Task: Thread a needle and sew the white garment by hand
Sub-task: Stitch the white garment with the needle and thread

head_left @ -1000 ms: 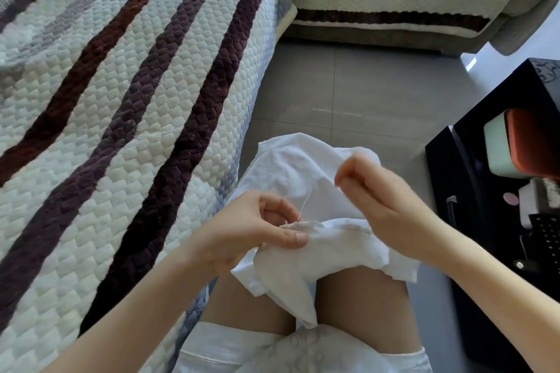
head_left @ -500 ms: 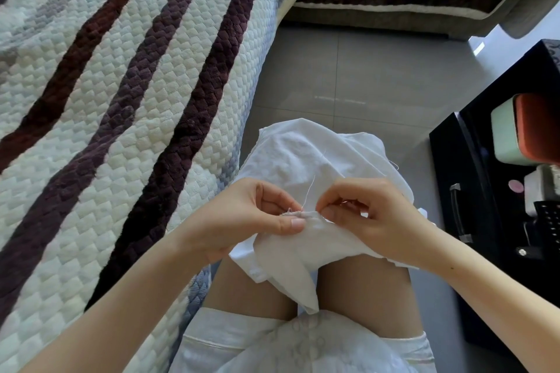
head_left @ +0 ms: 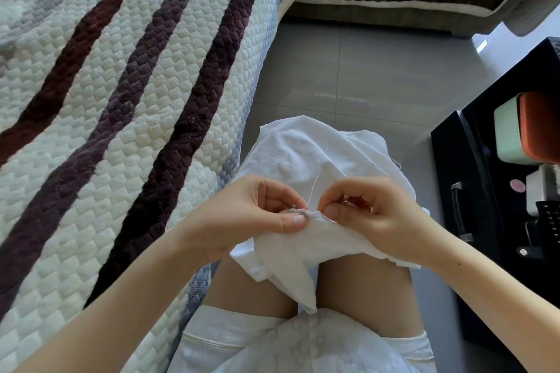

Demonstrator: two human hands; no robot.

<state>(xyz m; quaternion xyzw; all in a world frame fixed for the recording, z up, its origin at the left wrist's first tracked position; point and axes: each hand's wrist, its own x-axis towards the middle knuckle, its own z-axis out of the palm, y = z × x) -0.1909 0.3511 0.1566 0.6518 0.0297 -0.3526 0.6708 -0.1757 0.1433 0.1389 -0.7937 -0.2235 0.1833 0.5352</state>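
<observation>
The white garment [head_left: 303, 157] lies bunched over my knees. My left hand [head_left: 251, 215] pinches a folded edge of it between thumb and fingers. Right beside it, my right hand [head_left: 372, 215] pinches the same edge with curled fingers; a needle is not clearly visible there. A thin white thread [head_left: 315, 182] rises from the seam between the two hands and runs up over the cloth.
A quilted sofa cover [head_left: 121, 100] with dark stripes fills the left. Grey floor tiles [head_left: 363, 70] lie ahead. A black cabinet [head_left: 485, 191] with a handle and an orange-and-green box [head_left: 527, 127] stands close on the right.
My right hand came down from a raised position to the seam beside my left hand, and the thread slackened. The view tilted down slightly.
</observation>
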